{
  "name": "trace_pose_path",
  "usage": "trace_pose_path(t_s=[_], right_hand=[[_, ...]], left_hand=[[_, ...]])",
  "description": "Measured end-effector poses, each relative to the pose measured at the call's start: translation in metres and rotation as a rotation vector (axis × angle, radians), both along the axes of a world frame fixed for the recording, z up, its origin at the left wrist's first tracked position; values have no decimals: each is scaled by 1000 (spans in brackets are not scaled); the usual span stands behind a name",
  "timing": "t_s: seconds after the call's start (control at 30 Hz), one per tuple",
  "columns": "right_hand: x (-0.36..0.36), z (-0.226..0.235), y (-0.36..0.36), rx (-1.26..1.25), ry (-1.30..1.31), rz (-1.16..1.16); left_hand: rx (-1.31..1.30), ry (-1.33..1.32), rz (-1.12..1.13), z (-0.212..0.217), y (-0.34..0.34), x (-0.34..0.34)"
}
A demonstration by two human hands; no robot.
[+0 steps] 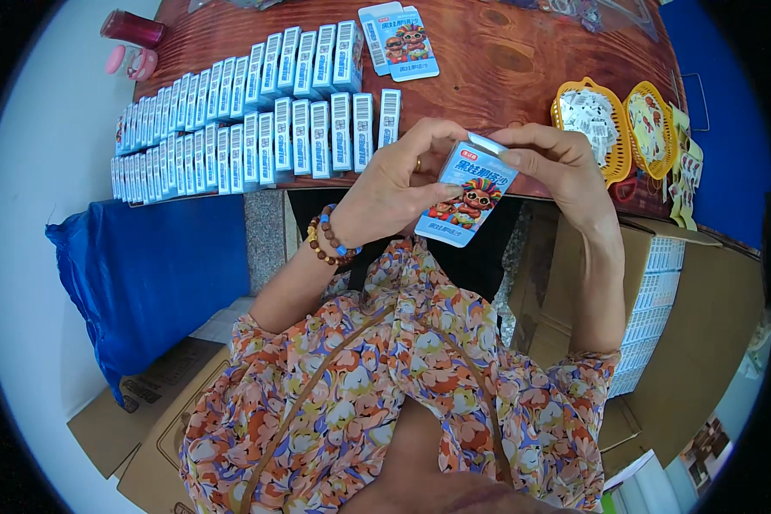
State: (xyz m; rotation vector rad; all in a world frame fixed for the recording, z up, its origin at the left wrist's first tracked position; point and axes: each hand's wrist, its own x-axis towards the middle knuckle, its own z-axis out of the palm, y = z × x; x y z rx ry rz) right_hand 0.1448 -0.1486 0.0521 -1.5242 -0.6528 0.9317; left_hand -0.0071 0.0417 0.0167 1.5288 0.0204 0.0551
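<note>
Between my two hands, just past the table's near edge, is a small blue cardboard box [466, 201] with cartoon figures on its front, tilted to the right. My left hand [407, 176] grips its left side, thumb across the front. The fingers of my right hand [557, 163] close on its top right corner, by the top flap. Whether anything is inside the box cannot be seen. Left of my hands, two long rows of upright blue boxes [293, 137] stand on the wooden table [480, 51]. Flat, unfolded-looking boxes [411, 51] lie beyond my left hand.
Right on the table are a yellow basket of white printed pieces [557, 111] and another yellow basket [666, 163], with sticker strips [687, 176] alongside. A carton [720, 300] packed with boxes stands below right. At far left are a dark red jar [134, 29] and a blue bag [163, 274].
</note>
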Motion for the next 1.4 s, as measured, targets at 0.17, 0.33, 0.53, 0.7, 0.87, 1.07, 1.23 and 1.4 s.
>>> trace_pose_path(t_s=[0.17, 0.33, 0.53, 0.7, 0.87, 1.07, 1.23, 1.4], right_hand=[[-4, 2, -1, -29, -171, -15], [-11, 13, 2, -98, -337, -18], [-16, 19, 3, -181, -669, 25], [-26, 19, 0, -124, -876, 26], [-29, 4, -11, -132, -327, -149], [-24, -10, -13, 99, -521, -52], [-14, -11, -17, 80, -445, -48], [-16, -2, -10, 87, -387, -54]], left_hand=[[-53, 64, 13, 8, -1, 1], [-35, 76, 35, 6, -3, 2], [43, 47, 70, 7, -7, 4], [-80, 1, 15, 0, -5, 7], [-175, 29, 33, 1, -8, 4], [-173, 36, 34, -5, -10, 3], [-38, -17, 62, 3, -13, 9], [14, -85, 85, 1, -6, 8]])
